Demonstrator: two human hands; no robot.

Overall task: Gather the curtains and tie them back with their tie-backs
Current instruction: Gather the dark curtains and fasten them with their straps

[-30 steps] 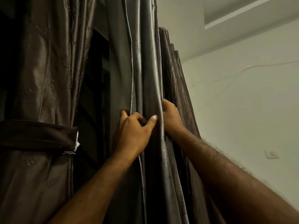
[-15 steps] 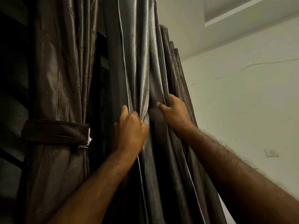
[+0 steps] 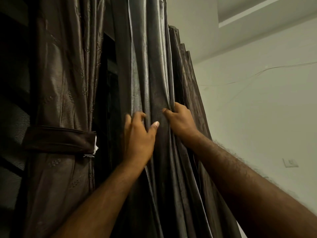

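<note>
Two dark brown satin curtains hang in front of me. The left curtain [image 3: 65, 83] is bunched and bound by a brown fabric tie-back [image 3: 60, 140] with a white tag at its right end. The right curtain [image 3: 154, 74] hangs in loose vertical folds. My left hand [image 3: 139, 134] grips a fold at its left side, fingers curled into the cloth and thumb out to the right. My right hand [image 3: 180, 121] grips folds at the curtain's right side, fingers hidden behind the fabric. No tie-back shows on the right curtain.
A dark window gap [image 3: 108, 100] shows between the two curtains. A pale wall [image 3: 257, 109] runs along the right with a thin wire [image 3: 274, 67] across it and a white switch plate [image 3: 290, 163] lower down.
Both hands kept hold of the right curtain's folds. My left thumb has opened out to the right again, and the hands sit closer together than half a second ago.
</note>
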